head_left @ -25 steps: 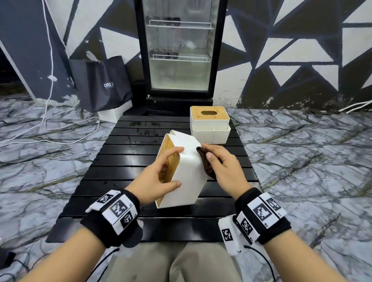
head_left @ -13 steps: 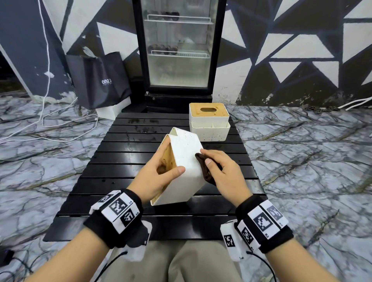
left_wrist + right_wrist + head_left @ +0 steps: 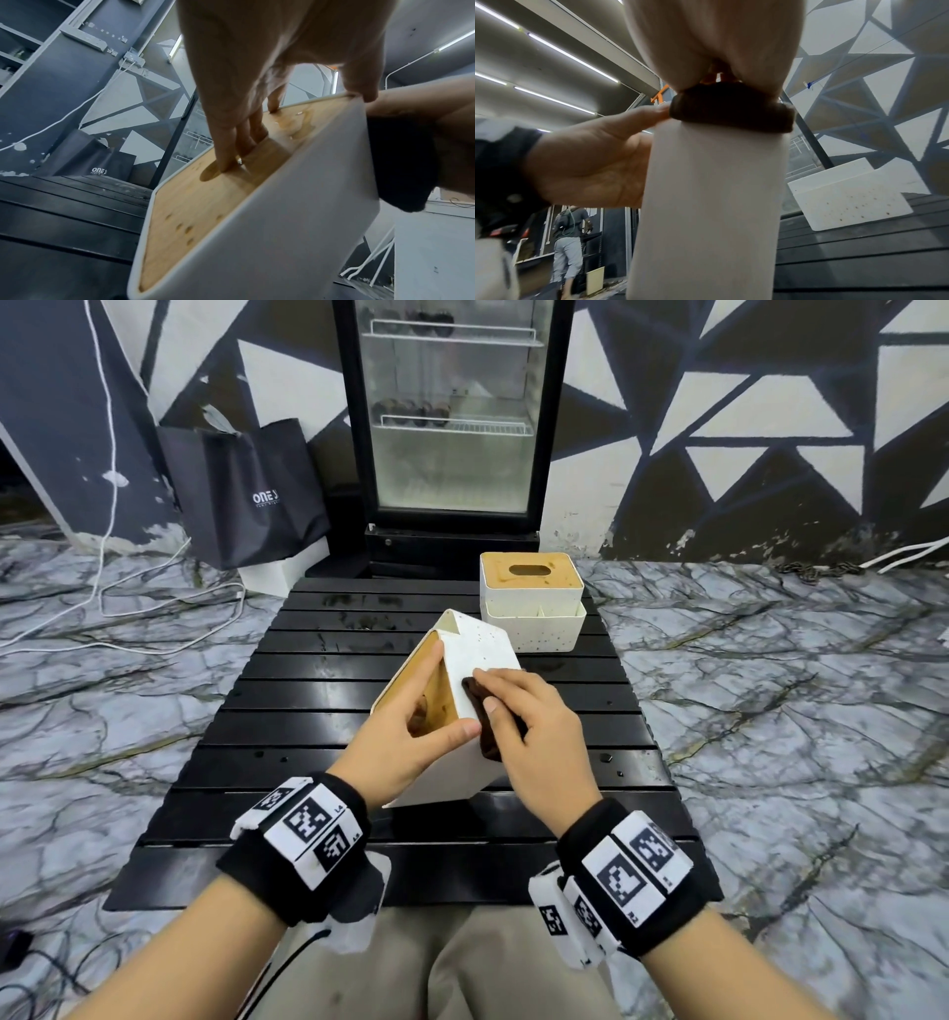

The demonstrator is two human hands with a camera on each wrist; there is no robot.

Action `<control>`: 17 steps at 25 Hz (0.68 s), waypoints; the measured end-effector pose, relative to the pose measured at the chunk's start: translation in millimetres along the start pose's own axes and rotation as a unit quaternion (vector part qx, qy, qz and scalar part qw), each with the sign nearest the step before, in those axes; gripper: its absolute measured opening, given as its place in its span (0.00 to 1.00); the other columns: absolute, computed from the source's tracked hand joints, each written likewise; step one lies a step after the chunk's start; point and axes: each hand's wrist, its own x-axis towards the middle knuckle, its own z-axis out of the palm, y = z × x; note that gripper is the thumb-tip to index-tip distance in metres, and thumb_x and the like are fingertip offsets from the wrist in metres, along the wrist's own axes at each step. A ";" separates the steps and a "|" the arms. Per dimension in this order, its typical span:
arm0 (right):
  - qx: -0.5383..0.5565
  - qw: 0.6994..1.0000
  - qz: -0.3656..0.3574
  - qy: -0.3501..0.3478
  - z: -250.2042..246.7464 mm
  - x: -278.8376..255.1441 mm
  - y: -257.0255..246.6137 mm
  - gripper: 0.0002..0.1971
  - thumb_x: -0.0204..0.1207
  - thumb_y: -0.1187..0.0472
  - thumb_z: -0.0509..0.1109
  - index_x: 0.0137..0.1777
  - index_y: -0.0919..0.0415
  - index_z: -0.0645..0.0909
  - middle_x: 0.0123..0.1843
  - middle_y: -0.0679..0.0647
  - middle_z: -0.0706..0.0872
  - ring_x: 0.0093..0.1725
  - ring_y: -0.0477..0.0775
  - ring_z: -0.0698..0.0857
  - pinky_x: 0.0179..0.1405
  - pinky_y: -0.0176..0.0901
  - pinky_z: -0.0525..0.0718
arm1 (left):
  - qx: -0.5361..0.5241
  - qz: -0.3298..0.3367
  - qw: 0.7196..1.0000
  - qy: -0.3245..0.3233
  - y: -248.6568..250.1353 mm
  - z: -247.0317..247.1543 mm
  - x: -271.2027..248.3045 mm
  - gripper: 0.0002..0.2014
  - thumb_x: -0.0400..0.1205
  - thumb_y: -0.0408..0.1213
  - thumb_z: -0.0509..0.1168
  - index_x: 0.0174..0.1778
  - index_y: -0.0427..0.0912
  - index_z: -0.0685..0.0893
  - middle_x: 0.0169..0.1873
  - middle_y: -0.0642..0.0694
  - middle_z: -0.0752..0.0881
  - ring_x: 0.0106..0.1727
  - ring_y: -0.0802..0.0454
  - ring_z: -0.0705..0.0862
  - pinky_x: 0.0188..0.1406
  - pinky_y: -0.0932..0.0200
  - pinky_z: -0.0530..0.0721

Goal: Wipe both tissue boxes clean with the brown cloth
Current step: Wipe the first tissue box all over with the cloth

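Gripping the nearer tissue box point(image 3: 477, 660) above the black slatted table point(image 3: 318, 690), the left hand point(image 3: 395, 742) has its thumb laid across the white side wall and its other fingers curled onto the wooden lid. The left wrist view shows those fingers point(image 3: 231, 146) reaching into the oval slot of the lid, so the box point(image 3: 270, 233) is pinched between them and the thumb. It is tilted, the lid facing left and one long white side turned up toward the camera; its near lower end appears to be at the table, though contact cannot be confirmed.

The right hand point(image 3: 534, 737) presses the folded brown cloth point(image 3: 485, 726) flat against that upper white side, fingers bent over the cloth with the thumb along its left edge. From the right wrist the cloth point(image 3: 731, 109) lies across the box's wall under the palm, and the tip of the left thumb point(image 3: 652, 115) sits just beside the cloth's edge.

The second tissue box point(image 3: 531, 603) stands upright at the far right part of the table, lid up, with brown specks on its white front tray. Beyond the table are a glass-door fridge point(image 3: 452, 413) and a dark shopping bag point(image 3: 246, 495) on the marble floor
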 end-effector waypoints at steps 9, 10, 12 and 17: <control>0.005 1.000 0.024 -0.008 -5.1 5.3 5.0 0.15 0.78 0.60 0.61 0.62 0.56 0.81 0.59 0.48 0.82 0.62 0.48 0.77 0.68 0.39 0.72 | -0.009 -0.015 1.000 -0.005 1.6 -2.2 -0.1 0.39 0.75 0.43 0.70 0.73 0.71 0.53 0.68 0.47 0.78 0.60 0.60 0.81 0.50 0.81 0.75; 0.008 1.000 0.012 -0.012 -1.5 2.3 1.1 0.16 0.77 0.59 0.60 0.63 0.55 0.81 0.60 0.47 0.82 0.63 0.46 0.76 0.68 0.36 0.70 | -0.012 -0.015 1.000 -0.007 1.8 -2.8 0.3 0.40 0.73 0.45 0.69 0.73 0.71 0.53 0.69 0.47 0.77 0.62 0.60 0.81 0.52 0.80 0.75; 0.012 1.000 -0.011 -0.020 1.4 -6.7 -0.5 0.17 0.77 0.58 0.60 0.64 0.53 0.80 0.60 0.43 0.80 0.64 0.42 0.74 0.68 0.30 0.68 | -0.022 -0.019 0.999 -0.016 -0.2 -5.7 0.2 0.41 0.71 0.50 0.70 0.75 0.70 0.52 0.69 0.47 0.78 0.62 0.59 0.81 0.54 0.78 0.76; 0.013 0.999 0.007 -0.030 -9.3 0.1 9.6 0.16 0.78 0.59 0.61 0.63 0.53 0.81 0.59 0.43 0.80 0.64 0.46 0.76 0.68 0.33 0.70 | -0.019 -0.039 0.999 -0.013 -5.9 -11.2 2.0 0.46 0.64 0.60 0.72 0.75 0.75 0.53 0.62 0.48 0.82 0.61 0.57 0.83 0.57 0.70 0.79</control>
